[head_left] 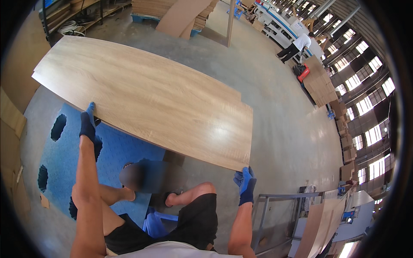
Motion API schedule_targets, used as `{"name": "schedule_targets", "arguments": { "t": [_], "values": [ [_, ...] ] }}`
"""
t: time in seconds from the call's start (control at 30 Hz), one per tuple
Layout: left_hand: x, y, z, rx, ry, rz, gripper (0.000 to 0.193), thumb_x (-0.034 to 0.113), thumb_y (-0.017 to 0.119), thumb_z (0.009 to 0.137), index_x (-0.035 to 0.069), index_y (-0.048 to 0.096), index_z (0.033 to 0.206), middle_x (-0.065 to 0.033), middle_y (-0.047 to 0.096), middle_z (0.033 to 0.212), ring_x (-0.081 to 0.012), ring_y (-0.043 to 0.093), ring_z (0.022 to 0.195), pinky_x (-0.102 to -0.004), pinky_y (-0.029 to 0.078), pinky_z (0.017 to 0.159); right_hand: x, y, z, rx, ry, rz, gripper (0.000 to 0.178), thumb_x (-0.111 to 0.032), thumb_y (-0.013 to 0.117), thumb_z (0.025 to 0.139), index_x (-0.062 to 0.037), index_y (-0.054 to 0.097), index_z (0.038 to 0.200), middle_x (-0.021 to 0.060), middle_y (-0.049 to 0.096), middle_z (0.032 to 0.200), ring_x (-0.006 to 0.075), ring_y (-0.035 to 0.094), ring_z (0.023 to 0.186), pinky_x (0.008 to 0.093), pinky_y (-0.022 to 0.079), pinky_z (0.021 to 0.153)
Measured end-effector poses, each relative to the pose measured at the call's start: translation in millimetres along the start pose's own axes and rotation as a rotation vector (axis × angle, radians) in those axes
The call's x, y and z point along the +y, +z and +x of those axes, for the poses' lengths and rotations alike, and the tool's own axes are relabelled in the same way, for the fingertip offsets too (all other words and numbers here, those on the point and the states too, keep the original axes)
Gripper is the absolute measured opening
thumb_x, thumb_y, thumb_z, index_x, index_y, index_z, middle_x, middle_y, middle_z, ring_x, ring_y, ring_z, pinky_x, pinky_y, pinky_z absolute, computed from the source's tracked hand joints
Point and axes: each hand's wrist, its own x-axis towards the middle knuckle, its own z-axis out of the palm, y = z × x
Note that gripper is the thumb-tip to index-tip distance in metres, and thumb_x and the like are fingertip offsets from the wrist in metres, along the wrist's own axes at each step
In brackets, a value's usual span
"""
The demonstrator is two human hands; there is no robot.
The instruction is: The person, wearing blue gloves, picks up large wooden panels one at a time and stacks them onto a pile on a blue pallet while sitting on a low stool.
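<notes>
A long wood-grain panel in light brown stretches across the view in front of me, tilted from upper left to lower right. Stepped edges at both ends look like a second board lying offset with it, though I cannot be sure. My left hand, in a blue glove with a dark cuff, grips the near long edge left of the middle, thumb on top. At the near right corner my right hand, gloved the same way, is closed on the panel. The fingers underneath are hidden by the panel.
Below the panel lies a blue plastic pallet with dark holes, beside my legs. A grey metal frame and leaning boards stand at right. Cardboard stacks are at the back. A person works by a far machine.
</notes>
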Motion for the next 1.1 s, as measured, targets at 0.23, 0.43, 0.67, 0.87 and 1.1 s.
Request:
{"name": "schedule_targets", "arguments": {
  "t": [0.23, 0.43, 0.67, 0.87, 1.1],
  "values": [
    [15.3, 3.4, 25.6, 0.059, -0.026, 0.164, 0.053, 0.051, 0.058, 0.072, 0.008, 0.053, 0.101, -0.0084, 0.055, 0.092, -0.0255, 0.053, 0.079, -0.0409, 0.044, 0.066, -17.1, 30.2, 11.8, -0.064, 0.058, -0.218, 0.024, -0.025, 0.048, 0.082, -0.0065, 0.053, 0.096, 0.0045, 0.059, 0.075, 0.0131, 0.056, 0.059, 0.0311, 0.046, 0.056],
    [35.1, 11.3, 33.4, 0.067, 0.013, 0.242, 0.052, 0.054, 0.056, 0.072, 0.009, 0.054, 0.098, -0.0087, 0.052, 0.087, -0.0233, 0.049, 0.072, -0.0397, 0.042, 0.062, -17.5, 53.0, 34.1, -0.107, 0.037, -0.223, 0.027, -0.028, 0.049, 0.083, -0.0044, 0.053, 0.096, 0.0076, 0.06, 0.078, 0.0172, 0.059, 0.064, 0.0353, 0.05, 0.059],
    [56.1, 9.3, 34.2, -0.038, 0.052, 0.424, 0.048, 0.055, 0.048, 0.073, 0.011, 0.057, 0.086, -0.0071, 0.048, 0.065, -0.0178, 0.043, 0.052, -0.0353, 0.037, 0.044, -20.3, 72.8, 45.5, -0.084, 0.002, -0.217, 0.026, -0.024, 0.047, 0.08, -0.0043, 0.051, 0.096, 0.0125, 0.061, 0.083, 0.0222, 0.061, 0.067, 0.0346, 0.051, 0.058],
    [70.0, 15.0, 33.1, 0.042, 0.057, 0.378, 0.044, 0.046, 0.055, 0.074, 0.002, 0.057, 0.072, -0.0108, 0.044, 0.052, -0.0218, 0.042, 0.037, -0.0373, 0.032, 0.033, -20.8, 91.4, 43.5, -0.084, -0.032, -0.366, 0.029, -0.025, 0.043, 0.082, -0.0011, 0.052, 0.097, 0.0116, 0.058, 0.077, 0.0193, 0.058, 0.06, 0.0339, 0.05, 0.054],
    [78.6, 17.4, 22.7, 0.097, 0.089, 0.483, 0.05, 0.044, 0.049, 0.078, -0.006, 0.058, 0.074, -0.0174, 0.052, 0.056, -0.0283, 0.052, 0.044, -0.0391, 0.039, 0.04, -20.9, 92.8, 39.7, -0.045, -0.049, -0.379, 0.029, -0.024, 0.041, 0.084, 0.0001, 0.052, 0.096, 0.0107, 0.057, 0.074, 0.0183, 0.059, 0.06, 0.0343, 0.05, 0.054]
  ]
}}
